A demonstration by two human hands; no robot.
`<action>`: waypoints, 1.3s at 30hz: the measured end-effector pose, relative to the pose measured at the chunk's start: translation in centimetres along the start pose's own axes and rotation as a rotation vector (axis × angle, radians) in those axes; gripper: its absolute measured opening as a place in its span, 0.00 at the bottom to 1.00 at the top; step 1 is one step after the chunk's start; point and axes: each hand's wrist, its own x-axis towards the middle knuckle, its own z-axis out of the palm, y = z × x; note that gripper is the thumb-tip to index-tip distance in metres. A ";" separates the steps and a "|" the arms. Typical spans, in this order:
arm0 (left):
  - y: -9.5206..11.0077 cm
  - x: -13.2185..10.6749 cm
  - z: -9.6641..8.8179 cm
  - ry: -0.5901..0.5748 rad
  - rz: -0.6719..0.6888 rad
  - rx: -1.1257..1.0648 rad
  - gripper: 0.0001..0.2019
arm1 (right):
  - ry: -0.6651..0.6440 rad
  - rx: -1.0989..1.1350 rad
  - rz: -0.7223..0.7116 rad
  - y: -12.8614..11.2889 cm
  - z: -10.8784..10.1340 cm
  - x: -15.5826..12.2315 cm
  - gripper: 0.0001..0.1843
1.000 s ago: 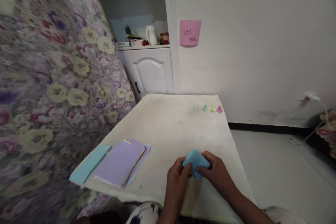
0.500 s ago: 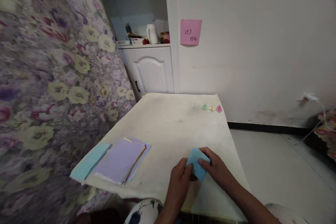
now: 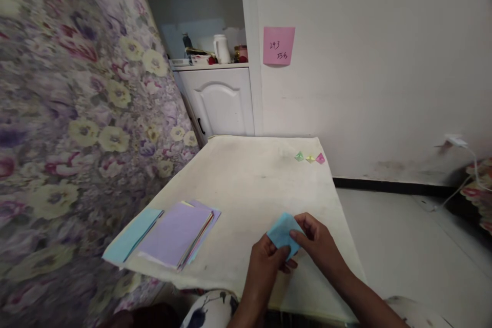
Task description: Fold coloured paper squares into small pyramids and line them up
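Blue folded paper lies between the hands, above the table's near right part. Left-hand fingers clamp its near left side; right-hand fingers pinch its right side. No long axis is distinct.

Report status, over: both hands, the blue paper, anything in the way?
Left hand and right hand both gripping folded blue paper. Paper held over cream tablecloth. Purple-topped paper stack off to the left, not in the way.
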 end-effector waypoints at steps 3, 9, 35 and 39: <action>-0.1 0.0 -0.2 -0.031 0.033 0.035 0.15 | 0.009 0.035 0.012 -0.1 -0.5 0.1 0.12; -0.1 -0.4 -0.2 -0.009 0.088 0.133 0.13 | 0.102 0.010 0.011 -0.6 -1.0 0.0 0.16; 0.1 -0.6 0.0 0.063 0.182 0.156 0.16 | 0.169 0.100 -0.030 -0.3 -0.8 -0.2 0.14; -0.1 -0.6 0.0 0.141 0.192 0.143 0.23 | 0.189 0.043 -0.072 -0.4 -0.7 -0.3 0.12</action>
